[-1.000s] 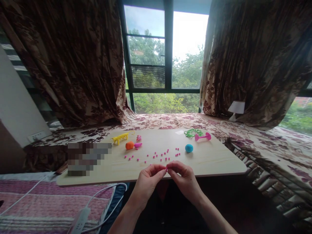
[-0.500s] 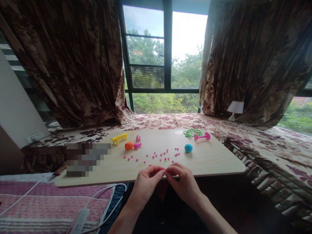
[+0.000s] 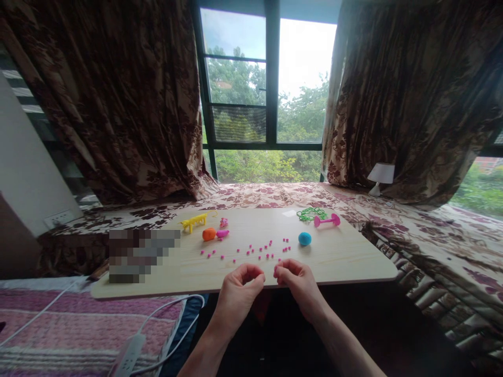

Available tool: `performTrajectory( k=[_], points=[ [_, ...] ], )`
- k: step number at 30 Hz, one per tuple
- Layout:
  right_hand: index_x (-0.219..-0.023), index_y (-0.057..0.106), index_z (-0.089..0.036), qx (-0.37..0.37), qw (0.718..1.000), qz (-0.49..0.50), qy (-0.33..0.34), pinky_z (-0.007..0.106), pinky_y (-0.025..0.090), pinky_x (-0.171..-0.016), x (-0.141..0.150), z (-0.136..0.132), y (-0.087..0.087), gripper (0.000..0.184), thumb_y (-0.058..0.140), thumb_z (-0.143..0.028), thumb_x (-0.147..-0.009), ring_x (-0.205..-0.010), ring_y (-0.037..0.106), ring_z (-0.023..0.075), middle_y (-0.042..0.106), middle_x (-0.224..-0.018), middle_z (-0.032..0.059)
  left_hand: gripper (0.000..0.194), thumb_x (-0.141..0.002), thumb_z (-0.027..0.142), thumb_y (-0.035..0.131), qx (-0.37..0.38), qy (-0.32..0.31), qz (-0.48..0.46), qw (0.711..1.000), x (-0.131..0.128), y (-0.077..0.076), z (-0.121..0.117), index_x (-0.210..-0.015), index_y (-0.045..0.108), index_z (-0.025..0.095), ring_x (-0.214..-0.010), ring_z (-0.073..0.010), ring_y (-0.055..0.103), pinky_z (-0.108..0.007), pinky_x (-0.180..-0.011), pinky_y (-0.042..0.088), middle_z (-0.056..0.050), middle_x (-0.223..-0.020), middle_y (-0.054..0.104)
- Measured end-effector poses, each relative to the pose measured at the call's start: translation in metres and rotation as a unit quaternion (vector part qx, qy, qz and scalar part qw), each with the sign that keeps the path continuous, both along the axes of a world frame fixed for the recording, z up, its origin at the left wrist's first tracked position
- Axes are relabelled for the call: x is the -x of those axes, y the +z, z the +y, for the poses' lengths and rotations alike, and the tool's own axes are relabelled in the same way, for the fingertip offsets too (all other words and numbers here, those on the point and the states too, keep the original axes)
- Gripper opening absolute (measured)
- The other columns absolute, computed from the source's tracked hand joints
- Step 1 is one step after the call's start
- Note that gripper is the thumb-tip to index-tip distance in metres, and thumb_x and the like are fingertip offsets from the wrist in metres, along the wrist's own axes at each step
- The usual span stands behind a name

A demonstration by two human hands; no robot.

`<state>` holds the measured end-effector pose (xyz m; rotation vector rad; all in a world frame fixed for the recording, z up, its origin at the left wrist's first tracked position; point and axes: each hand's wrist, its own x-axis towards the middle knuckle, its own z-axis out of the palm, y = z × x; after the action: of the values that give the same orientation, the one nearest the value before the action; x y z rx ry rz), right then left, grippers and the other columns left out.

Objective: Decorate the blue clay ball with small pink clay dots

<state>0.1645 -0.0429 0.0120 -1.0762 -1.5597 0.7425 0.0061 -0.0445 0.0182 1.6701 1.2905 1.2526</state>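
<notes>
Over the table's near edge, my left hand (image 3: 242, 283) has thumb and forefinger pinched together; what lies between them, if anything, is hidden. Just to its right, my right hand (image 3: 297, 285) pinches a small pink piece (image 3: 276, 269) at its fingertips. The two hands are a little apart. Beyond them, several small pink pieces (image 3: 260, 257) lie scattered on the pale wooden table (image 3: 165, 285). A blue ball-like lump (image 3: 305, 239) rests on the right, farther back than my right hand.
Toward the back left are a yellow animal figure (image 3: 194, 222), an orange lump (image 3: 209, 234), a pink elongated lump (image 3: 222, 233) and a small pink figure (image 3: 223, 222). At the back right lie green tangled strings (image 3: 310, 213) and a pink dumbbell-shaped toy (image 3: 327, 221). A power strip (image 3: 129, 356) is lower left.
My hands, touching at the fingertips before, have drawn apart. The right moved slightly right, and a small pink piece now shows in its fingertips. The objects on the table lie as before.
</notes>
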Motion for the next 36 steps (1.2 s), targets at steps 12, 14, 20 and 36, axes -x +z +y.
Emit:
performTrajectory(
  k=[12,14,20,36],
  points=[
    [-0.078,0.067,-0.023,-0.088,0.968,-0.21,-0.106,0.035,0.039,-0.08,-0.059,0.023,-0.013,0.015,0.052,-0.023,-0.078,-0.082,0.053,0.0213,0.063,-0.079,0.0039,0.019,-0.075,0.035,0.051,-0.123,0.153,0.266,0.944,0.072,-0.011,0.007,-0.067,0.064,0.022,-0.082,-0.024,0.054,-0.034,-0.074,0.037,-0.004,-0.072,0.062],
    [-0.078,0.066,-0.022,-0.102,0.959,-0.241,-0.113,0.038,0.037,-0.083,-0.059,0.017,-0.012,0.016,0.05,-0.023,-0.08,-0.086,0.051,0.0227,0.062,-0.084,0.0054,0.019,-0.076,0.032,0.05,-0.139,0.158,0.306,0.928,0.077,-0.011,0.006,-0.068,0.064,0.023,-0.083,-0.0248,0.052,-0.035,-0.073,0.035,-0.005,-0.072,0.06],
    [-0.089,0.063,-0.021,-0.14,0.916,-0.359,-0.113,0.037,0.038,-0.084,-0.051,-0.005,-0.008,0.021,0.042,-0.02,-0.086,-0.092,0.05,0.0227,0.06,-0.094,0.0068,0.025,-0.084,0.028,0.041,-0.187,0.163,0.426,0.87,0.07,-0.011,-0.005,-0.073,0.062,0.022,-0.082,-0.0225,0.051,-0.035,-0.075,0.036,-0.005,-0.077,0.058],
    [-0.132,0.038,-0.014,-0.223,0.809,-0.534,-0.101,0.037,0.032,-0.102,-0.052,-0.011,-0.044,0.043,0.034,-0.029,-0.092,-0.126,0.034,0.0204,0.038,-0.137,0.0096,0.047,-0.084,0.038,0.042,-0.363,0.189,0.554,0.725,0.06,-0.068,-0.007,-0.122,0.049,0.012,-0.115,-0.0235,0.048,-0.041,-0.096,0.027,-0.009,-0.126,0.054]
  ],
)
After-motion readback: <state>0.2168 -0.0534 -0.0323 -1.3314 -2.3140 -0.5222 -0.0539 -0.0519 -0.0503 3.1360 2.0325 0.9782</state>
